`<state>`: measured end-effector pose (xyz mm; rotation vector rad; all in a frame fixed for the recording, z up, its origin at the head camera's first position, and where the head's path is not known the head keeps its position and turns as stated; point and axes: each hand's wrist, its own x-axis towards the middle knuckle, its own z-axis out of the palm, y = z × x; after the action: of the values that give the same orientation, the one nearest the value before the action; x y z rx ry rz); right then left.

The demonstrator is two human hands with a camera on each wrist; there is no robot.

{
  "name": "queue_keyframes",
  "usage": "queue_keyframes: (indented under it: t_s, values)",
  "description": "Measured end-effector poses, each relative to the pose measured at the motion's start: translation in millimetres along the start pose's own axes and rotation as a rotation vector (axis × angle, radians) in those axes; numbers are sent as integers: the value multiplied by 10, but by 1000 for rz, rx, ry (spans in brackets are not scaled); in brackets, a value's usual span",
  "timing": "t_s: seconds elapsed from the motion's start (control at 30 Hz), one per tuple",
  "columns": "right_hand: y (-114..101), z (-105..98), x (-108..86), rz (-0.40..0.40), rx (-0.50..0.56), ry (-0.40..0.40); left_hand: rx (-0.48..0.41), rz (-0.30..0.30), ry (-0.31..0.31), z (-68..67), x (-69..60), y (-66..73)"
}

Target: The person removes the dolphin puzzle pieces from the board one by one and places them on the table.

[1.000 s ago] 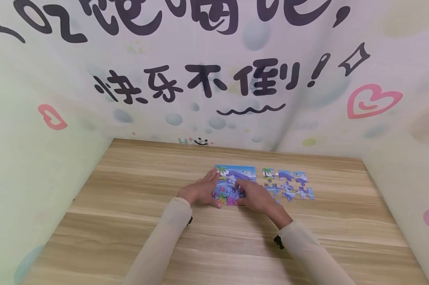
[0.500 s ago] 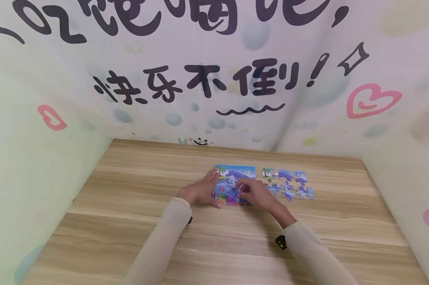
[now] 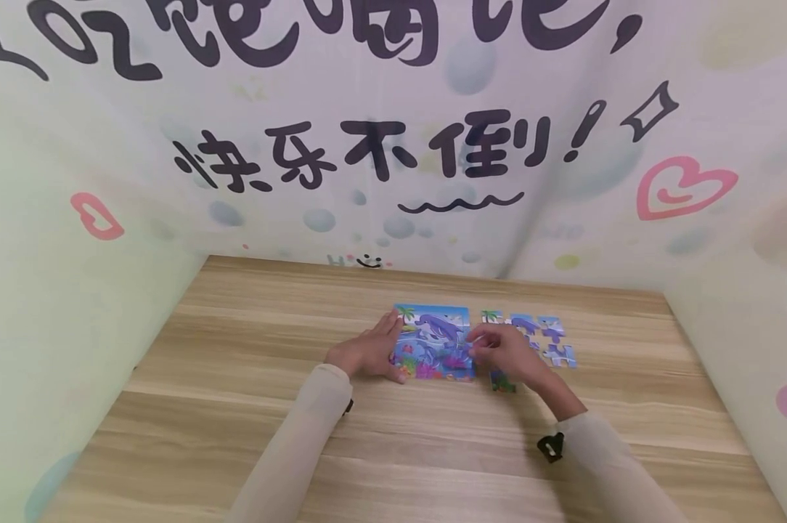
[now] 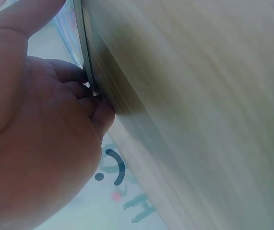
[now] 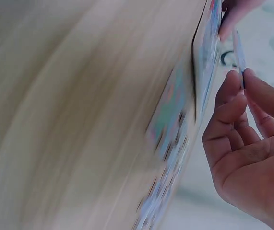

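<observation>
A flat dolphin jigsaw puzzle board (image 3: 438, 338) lies on the wooden table. My left hand (image 3: 369, 353) rests at its left edge, fingers extended along the side and thumb by the near corner. In the left wrist view, the fingertips touch the board's rim. Just off the board's right side, my right hand (image 3: 514, 357) pinches a jigsaw piece between thumb and index finger. That jigsaw piece (image 5: 239, 51) appears edge-on in the right wrist view, held above the table; its printed face is hard to make out.
Several loose jigsaw pieces (image 3: 553, 328) lie in rows right of the board, partly covered by my right hand. A dark green piece (image 3: 503, 382) sits nearest me. Behind the wooden table (image 3: 250, 305) stands a printed cloth wall (image 3: 289, 225), with side walls left and right.
My right hand has lifted off the board with a jigsaw piece between its fingers and moved right, towards the loose pieces. The left hand has stayed at the board's edge.
</observation>
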<state>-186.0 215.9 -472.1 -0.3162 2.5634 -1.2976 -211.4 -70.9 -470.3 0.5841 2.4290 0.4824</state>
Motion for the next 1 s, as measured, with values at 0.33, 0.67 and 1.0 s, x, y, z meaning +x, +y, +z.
queue_keyframes:
  t_s: [0.33,0.67,1.0]
  values:
    - [326,-393,-224,84,14,19,-14,4,5,-7,-19,8]
    - [559,-655,-452,134,-11,-29,1,6,9,-5,-20,6]
    - [728,-781,-591,188,32,-70,11,11,10,-1,-12,-6]
